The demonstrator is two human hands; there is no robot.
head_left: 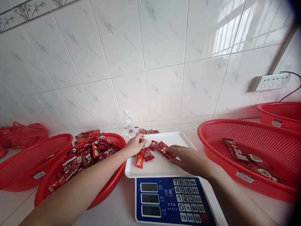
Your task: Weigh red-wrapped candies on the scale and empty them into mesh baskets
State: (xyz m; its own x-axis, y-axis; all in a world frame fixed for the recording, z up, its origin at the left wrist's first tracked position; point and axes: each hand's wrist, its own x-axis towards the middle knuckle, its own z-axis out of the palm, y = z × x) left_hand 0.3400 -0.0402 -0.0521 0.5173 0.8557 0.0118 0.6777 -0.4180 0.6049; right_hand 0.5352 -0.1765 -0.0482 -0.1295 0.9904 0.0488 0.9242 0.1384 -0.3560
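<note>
Over the left side of the white scale tray (164,171), my left hand (136,145) is closed on a small wrapped candy (142,139), mostly hidden by the fingers. My right hand (185,157) grips the right end of a larger dark red packet (162,148) between thumb and fingers, low over the tray. Below my left hand lie an orange-red candy (139,161) and a dark red candy (148,154). Another small red candy (153,144) is beside the larger packet. The scale's blue panel (172,202) has keys and three displays.
A red basket heaped with wrapped candies (88,158) stands left of the scale, beside another red basket (21,163). At right, a large red basket (211,147) holds several packets. A clear plastic bottle (129,124) and more packets (148,131) are near the tiled wall.
</note>
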